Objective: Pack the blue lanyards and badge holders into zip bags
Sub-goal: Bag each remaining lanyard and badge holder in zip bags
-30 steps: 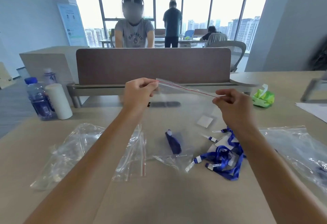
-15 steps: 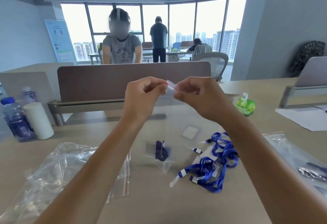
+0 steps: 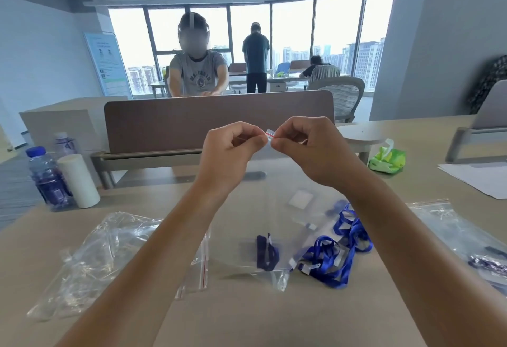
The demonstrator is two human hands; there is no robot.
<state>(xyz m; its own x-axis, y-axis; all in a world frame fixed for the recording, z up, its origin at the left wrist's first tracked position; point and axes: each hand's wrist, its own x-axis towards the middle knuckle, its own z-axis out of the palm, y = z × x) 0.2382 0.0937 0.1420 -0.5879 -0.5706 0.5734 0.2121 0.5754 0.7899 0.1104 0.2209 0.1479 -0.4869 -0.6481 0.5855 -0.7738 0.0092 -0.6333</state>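
At the centre of the frame the left hand (image 3: 233,149) and the right hand (image 3: 312,149) are raised above the table (image 3: 247,316), knuckles nearly meeting, each pinching the red-striped top edge of a clear zip bag (image 3: 270,136) between thumb and curled fingers. The bag hangs down from that pinch, and a dark blue lanyard (image 3: 266,253) lies at its bottom, just below centre. To the lower right of it a loose heap of blue lanyards and badge holders (image 3: 334,253) rests on the table beside the bag. A pile of empty zip bags (image 3: 90,250) lies at the lower left, and another filled bag (image 3: 466,237) sits at the right edge. Two bottles (image 3: 46,179) and a white cup (image 3: 79,182) stand at the left.
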